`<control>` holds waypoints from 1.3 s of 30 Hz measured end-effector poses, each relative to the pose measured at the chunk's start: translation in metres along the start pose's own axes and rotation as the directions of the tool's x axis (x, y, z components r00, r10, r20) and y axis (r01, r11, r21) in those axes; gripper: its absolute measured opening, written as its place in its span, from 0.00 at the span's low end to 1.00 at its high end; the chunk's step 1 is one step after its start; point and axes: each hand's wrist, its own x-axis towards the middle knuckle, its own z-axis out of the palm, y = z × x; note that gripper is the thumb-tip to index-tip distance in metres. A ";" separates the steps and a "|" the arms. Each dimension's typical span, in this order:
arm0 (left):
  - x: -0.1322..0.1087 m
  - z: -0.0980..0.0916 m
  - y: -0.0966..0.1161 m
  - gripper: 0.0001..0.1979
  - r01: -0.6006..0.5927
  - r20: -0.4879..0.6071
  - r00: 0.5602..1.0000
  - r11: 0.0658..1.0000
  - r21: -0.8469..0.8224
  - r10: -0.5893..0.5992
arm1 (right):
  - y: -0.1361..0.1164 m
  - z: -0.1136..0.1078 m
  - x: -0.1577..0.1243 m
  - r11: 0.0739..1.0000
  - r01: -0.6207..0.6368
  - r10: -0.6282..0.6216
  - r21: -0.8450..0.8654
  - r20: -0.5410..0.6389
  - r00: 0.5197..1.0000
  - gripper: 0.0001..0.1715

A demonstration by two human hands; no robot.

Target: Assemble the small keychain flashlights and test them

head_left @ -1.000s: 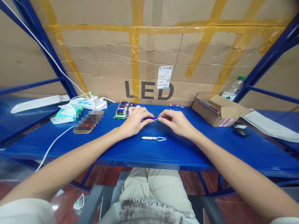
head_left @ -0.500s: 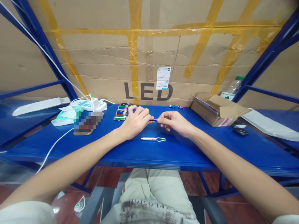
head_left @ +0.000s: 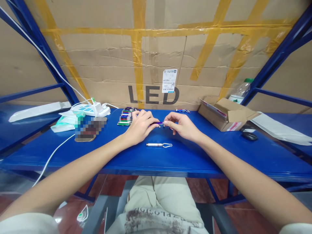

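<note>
Between my two hands is a slim purple penlight [head_left: 159, 123], pinched at both ends. My left hand [head_left: 140, 128] closes on its left end, fingers bent over it. My right hand [head_left: 182, 126] grips the other end between thumb and forefinger, with small metal parts just below the fingertips. In front of them lies a silver penlight [head_left: 154, 145] with a carabiner clip pointing right. A row of several coloured penlights [head_left: 124, 123] is partly hidden behind my left hand. Farther back, another blue penlight [head_left: 180, 110] rests by the cardboard.
At the right stand an open carton [head_left: 219, 113], a black mouse [head_left: 249, 136] and a bottle [head_left: 242, 91]. The left side holds a power strip [head_left: 103, 111], a blurred-out phone-like object [head_left: 90, 130] and a white-green packet [head_left: 63, 122]. A cardboard wall [head_left: 109, 65] closes the back.
My left thumb has straightened along the purple penlight, and more of it shows between the hands. My right fingers have shifted slightly on its end. The view has moved a little.
</note>
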 end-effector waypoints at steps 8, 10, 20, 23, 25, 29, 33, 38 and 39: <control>0.001 0.001 0.000 0.15 0.124 0.097 0.989 0.989 -0.082 -0.116 | -0.002 -0.001 -0.006 0.908 0.179 -0.186 -0.379 0.017 0.982 0.12; 0.001 0.002 0.000 0.14 0.120 0.103 0.988 0.989 -0.090 -0.110 | -0.002 -0.001 -0.006 0.895 0.194 -0.200 -0.401 0.029 0.979 0.12; 0.000 0.000 0.001 0.13 0.053 0.085 0.995 0.996 -0.075 -0.046 | 0.001 0.000 -0.006 0.943 0.120 -0.121 -0.311 0.017 0.993 0.13; -0.001 0.001 0.001 0.14 0.045 0.080 0.996 0.997 -0.067 -0.039 | -0.001 -0.001 -0.006 0.948 0.112 -0.113 -0.299 0.014 0.993 0.14; -0.002 0.001 0.001 0.15 0.038 0.076 0.997 0.997 -0.061 -0.034 | -0.001 0.000 -0.006 0.950 0.111 -0.111 -0.291 0.016 0.994 0.14; -0.001 0.002 0.001 0.16 0.032 0.083 0.996 0.998 -0.046 -0.028 | -0.001 0.000 -0.005 0.956 0.084 -0.080 -0.281 0.027 0.996 0.15; 0.001 0.002 -0.002 0.16 0.069 0.088 0.994 0.996 -0.061 -0.064 | -0.003 -0.005 -0.002 0.940 0.113 -0.107 -0.322 0.036 0.994 0.12; 0.002 0.001 -0.005 0.16 0.136 0.081 0.988 0.986 -0.095 -0.128 | 0.005 -0.025 0.003 0.756 0.094 -0.118 -0.647 0.005 0.993 0.03; 0.003 0.000 -0.005 0.15 0.144 0.081 0.987 0.984 -0.102 -0.137 | 0.009 -0.028 0.004 0.710 0.069 -0.079 -0.701 0.018 0.997 0.02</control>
